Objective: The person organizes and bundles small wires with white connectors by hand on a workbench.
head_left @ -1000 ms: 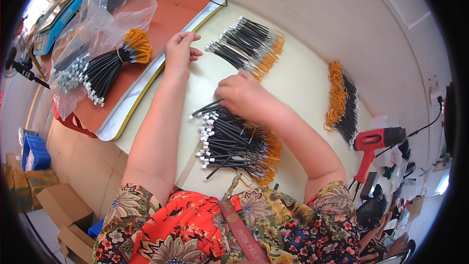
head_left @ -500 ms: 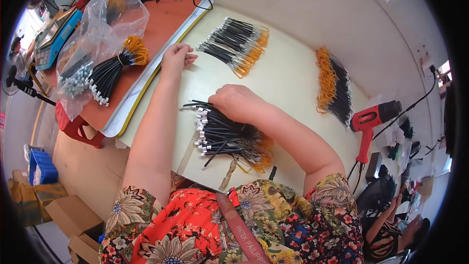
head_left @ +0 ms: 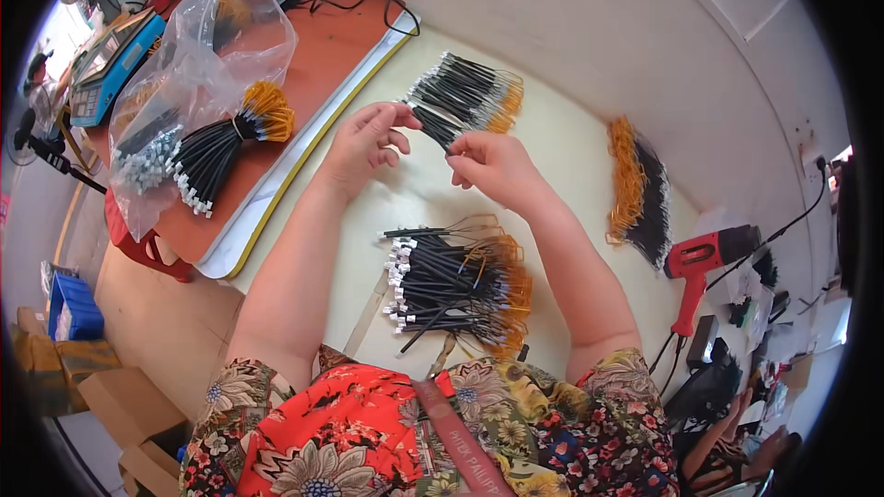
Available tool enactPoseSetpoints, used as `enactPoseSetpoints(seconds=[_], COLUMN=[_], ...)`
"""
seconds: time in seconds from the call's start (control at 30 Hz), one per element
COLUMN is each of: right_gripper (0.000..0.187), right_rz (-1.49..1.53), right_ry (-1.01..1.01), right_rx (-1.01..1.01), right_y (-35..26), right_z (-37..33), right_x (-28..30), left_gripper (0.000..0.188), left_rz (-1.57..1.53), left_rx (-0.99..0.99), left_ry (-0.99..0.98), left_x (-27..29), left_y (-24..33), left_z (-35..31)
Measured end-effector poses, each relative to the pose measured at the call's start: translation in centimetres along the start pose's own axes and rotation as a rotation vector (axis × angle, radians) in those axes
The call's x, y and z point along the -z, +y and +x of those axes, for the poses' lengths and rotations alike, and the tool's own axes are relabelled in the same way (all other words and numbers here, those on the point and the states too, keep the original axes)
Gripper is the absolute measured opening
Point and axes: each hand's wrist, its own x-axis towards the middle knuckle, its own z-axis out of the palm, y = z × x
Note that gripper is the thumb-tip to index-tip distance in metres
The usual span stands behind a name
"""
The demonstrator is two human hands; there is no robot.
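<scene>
My left hand point(head_left: 371, 145) is raised over the cream table with thumb and forefinger pinched and the other fingers curled. Opposite it, my right hand point(head_left: 491, 167) also pinches at its fingertips. Anything between the fingertips blends into the dark cables behind. Beyond both hands lie rows of short black cables point(head_left: 460, 92) with white connectors at the left and orange wire loops at the right. Nearer my body, below the hands, rests a loose pile of the same black cables point(head_left: 442, 281), connectors to the left.
A red heat gun point(head_left: 695, 262) stands at the right, by another cable bundle point(head_left: 645, 193). On the red-brown table point(head_left: 345, 46) at left are a clear plastic bag point(head_left: 249, 18), a tied cable bundle point(head_left: 216, 147) and a blue scale point(head_left: 115, 69). Cardboard boxes point(head_left: 138, 410) sit low left.
My right hand has left the near pile and moved up and right, toward the far rows. My left hand has shifted right, nearer to it. The view has tilted slightly.
</scene>
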Motion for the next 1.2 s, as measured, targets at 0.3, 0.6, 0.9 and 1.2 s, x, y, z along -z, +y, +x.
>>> enactPoseSetpoints(seconds=[0.3, 0.6, 0.9, 1.2], right_gripper=[0.017, 0.022, 0.019, 0.026], right_rz=[0.310, 0.160, -0.278, 0.120], right_ry=[-0.308, -0.352, -0.204, -0.221], right_rx=[-0.140, -0.173, 0.004, -0.093], right_y=[1.3, 1.7, 0.8, 0.4], right_z=[2.6, 1.1, 0.7, 1.7], right_x=[-1.1, -1.3, -2.0, -1.5], left_gripper=[0.019, 0.015, 0.012, 0.014], left_rz=[-0.193, -0.276, -0.251, -0.240], left_rx=[-0.007, -0.062, -0.071, 0.017], left_ry=[0.021, -0.033, 0.053, 0.025], left_x=[0.0, 0.9, 1.2, 0.4], left_y=[-0.1, -0.3, -0.4, 0.4], left_z=[0.5, 0.6, 0.8, 0.3])
